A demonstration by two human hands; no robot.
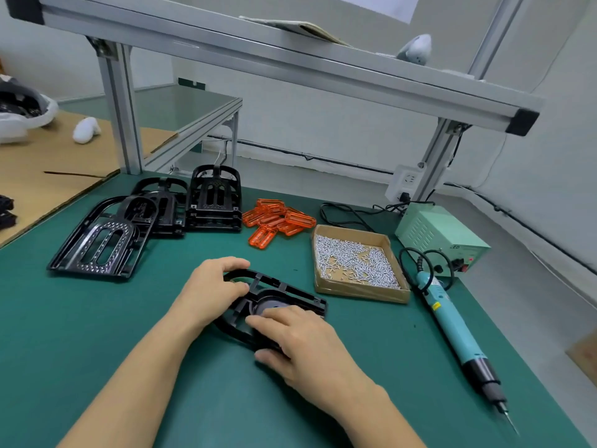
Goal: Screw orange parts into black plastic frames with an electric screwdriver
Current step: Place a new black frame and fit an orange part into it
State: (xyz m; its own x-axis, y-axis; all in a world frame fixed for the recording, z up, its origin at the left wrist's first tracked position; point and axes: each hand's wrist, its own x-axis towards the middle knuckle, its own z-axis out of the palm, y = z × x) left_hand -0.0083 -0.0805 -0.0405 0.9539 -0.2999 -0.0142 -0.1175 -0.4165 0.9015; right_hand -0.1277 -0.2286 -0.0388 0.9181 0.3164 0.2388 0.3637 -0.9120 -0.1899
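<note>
Covering the whole bench is a green mat (97, 318), and everything sits on it under an aluminium rack (290, 59). At about ten o'clock from the middle lie the stacked black frames (155, 218), some flat, some piled. Over at two o'clock stands a pale green power box (439, 237), and just beside it, nearer the centre, a shallow cardboard tray of screws (355, 263). Along the four o'clock edge lies the electric screwdriver (452, 324), untouched, tip pointing toward the near corner. At twelve o'clock, between stack and tray, is a heap of orange parts (277, 218).

Dead centre, one black frame (277, 289) lies flat on the mat with both hands on it. The left hand (213, 289) grips its far curved end, fingers curled over the rim. The right hand (297, 341) lies over the near side, fingers bent across the frame and thumb at its edge. The hands are close but apart.
</note>
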